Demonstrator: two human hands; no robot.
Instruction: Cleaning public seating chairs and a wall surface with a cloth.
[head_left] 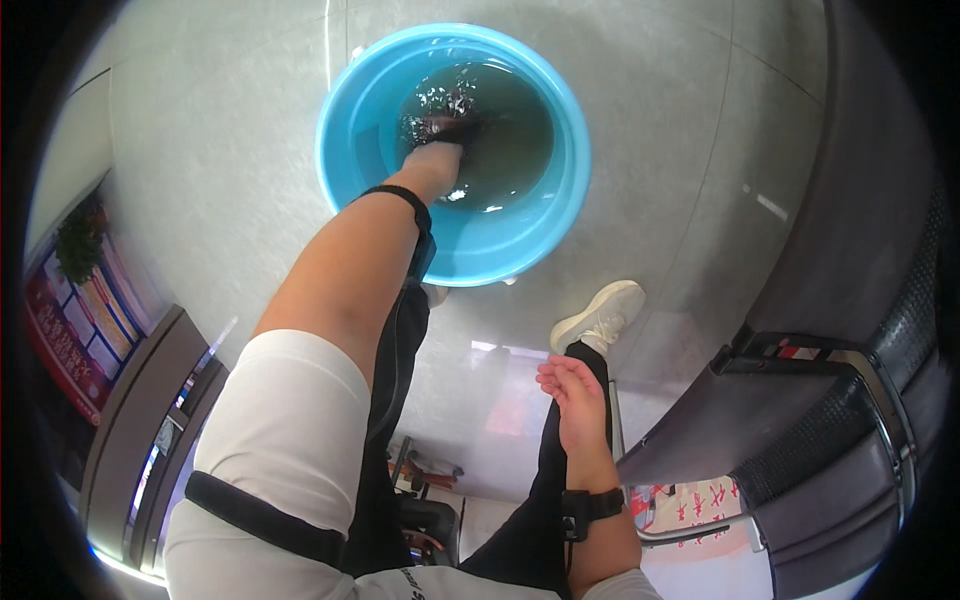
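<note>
Head view | left hand (438, 152) in tub (574, 150) water (520, 140), can't tell fingers' grip | right hand (579, 395) half-open, empty, aside, likely avoiding splashes

Floor (660, 180): grey, smooth and faintly glossy, laid in large slabs.
Joints (716, 120): thin dark lines between the slabs, bowed toward the edge of the view.
Reflections (515, 405): pale and reddish patches on the surface, left of the pale shoe.
Blue basin (584, 160): round, broad-rimmed, standing upright on the floor.
Pale shoe (600, 315): resting on the floor below and right of the basin, apart from it.
Second shoe (436, 294): mostly hidden at the basin's near edge; contact with the basin cannot be told.
</note>
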